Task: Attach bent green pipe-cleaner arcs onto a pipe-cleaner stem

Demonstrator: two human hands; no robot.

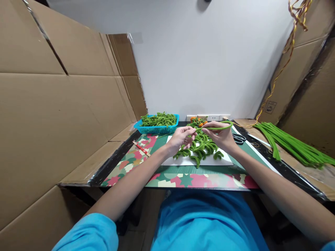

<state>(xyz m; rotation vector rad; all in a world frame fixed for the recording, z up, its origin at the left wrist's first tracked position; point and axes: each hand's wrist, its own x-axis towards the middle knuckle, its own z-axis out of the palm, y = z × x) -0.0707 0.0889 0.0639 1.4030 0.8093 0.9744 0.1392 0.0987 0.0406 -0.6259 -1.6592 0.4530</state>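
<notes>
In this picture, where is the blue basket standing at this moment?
In the head view, the blue basket stands left of centre, in front of the pale wall, farther away than the left hand and to its left.

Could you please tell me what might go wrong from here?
The left hand and right hand hold a green strip above loose curled pieces, which a low sweep could scatter. The blue basket is heaped with green pieces, so a bump might spill some.
</notes>
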